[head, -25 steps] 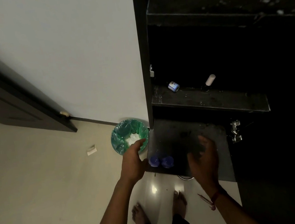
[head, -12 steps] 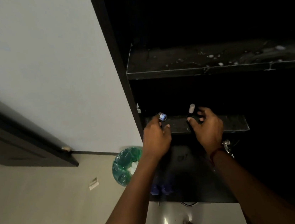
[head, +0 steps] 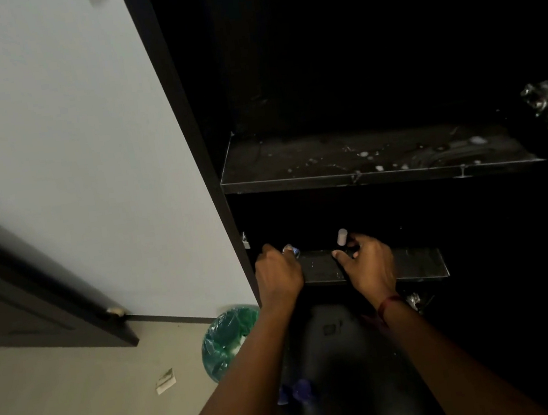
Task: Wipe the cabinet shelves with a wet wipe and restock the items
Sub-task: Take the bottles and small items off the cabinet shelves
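Black shelf [head: 295, 166], white-flecked | right hand [head: 369, 264]: white-capped bottle [head: 342, 237] | left hand [head: 279, 272]: blue jar [head: 290, 249]

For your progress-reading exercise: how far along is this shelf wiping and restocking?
Done: nothing clearly; the upper black shelf is flecked white. In hand: the left hand grips a small blue-and-white container, the right hand a white-capped dark bottle, at the narrow lower shelf. Remaining: probably wiping both shelves, then restocking.

You count three shelves [head: 364, 165] [head: 410, 261] [head: 354, 363], two blue-capped bottles [head: 303, 390] [head: 283, 394], one jar [head: 290, 249], one white-capped bottle [head: 342, 237], one bin [head: 226, 337], one scrap [head: 165, 381].
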Demonstrator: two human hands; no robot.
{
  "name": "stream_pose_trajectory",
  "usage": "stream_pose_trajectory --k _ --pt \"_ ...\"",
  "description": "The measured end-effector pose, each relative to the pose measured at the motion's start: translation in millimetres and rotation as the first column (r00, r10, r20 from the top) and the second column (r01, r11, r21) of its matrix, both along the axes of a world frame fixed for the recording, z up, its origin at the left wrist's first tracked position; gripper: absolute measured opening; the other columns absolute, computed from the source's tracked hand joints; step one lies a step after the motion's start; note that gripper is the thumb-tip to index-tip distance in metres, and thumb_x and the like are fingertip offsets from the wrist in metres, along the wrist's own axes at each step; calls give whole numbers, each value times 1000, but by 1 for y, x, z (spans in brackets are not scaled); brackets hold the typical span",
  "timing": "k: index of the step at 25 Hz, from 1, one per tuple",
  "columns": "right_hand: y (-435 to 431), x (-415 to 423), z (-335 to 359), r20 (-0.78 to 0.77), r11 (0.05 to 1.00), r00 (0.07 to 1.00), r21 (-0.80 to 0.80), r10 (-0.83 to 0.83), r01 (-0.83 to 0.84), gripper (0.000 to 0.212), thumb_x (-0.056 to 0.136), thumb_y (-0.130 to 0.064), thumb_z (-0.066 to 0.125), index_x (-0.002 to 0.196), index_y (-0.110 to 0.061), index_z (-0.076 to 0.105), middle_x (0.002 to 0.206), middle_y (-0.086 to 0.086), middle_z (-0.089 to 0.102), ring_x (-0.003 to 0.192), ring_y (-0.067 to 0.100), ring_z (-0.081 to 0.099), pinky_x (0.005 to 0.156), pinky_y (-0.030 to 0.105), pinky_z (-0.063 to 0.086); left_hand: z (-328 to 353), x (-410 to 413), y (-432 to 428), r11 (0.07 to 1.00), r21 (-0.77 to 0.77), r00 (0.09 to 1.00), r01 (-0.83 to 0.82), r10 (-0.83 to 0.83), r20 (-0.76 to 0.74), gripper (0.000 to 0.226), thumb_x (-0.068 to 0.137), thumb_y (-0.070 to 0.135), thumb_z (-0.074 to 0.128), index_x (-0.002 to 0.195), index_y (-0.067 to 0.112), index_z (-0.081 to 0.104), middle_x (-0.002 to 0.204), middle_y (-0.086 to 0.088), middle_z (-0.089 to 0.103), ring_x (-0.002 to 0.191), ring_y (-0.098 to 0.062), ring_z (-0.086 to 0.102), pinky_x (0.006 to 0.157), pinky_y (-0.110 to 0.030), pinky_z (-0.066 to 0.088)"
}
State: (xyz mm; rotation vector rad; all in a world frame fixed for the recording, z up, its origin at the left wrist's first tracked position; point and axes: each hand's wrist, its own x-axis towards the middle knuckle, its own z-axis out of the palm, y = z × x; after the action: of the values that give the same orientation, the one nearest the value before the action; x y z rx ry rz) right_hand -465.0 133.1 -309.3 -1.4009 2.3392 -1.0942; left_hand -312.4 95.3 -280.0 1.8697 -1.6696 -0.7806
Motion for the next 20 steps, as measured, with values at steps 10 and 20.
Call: stream_pose_trajectory --k 10,20 --pt "39 16 0 211 979 973 -197 89 -47 14 72 -21 83 77 -19 70 61 -12 59 57 6 58 53 9 39 -1 -15 -16 995 18 994 -96 95 48 38 82 37 65 91 0 66 92 -20 69 89 -36 68 75 -39 58" --pt "111 34 -50 546 999 836 35 -44 30 12 73 -26 82 75 -23 70 65 -10 69 67 4 65 64 19 48 -1 8 22 995 75 982 -61 73 -172 30 74 32 71 63 6 63 62 -8 68 62 -26 68 60 -29 55"
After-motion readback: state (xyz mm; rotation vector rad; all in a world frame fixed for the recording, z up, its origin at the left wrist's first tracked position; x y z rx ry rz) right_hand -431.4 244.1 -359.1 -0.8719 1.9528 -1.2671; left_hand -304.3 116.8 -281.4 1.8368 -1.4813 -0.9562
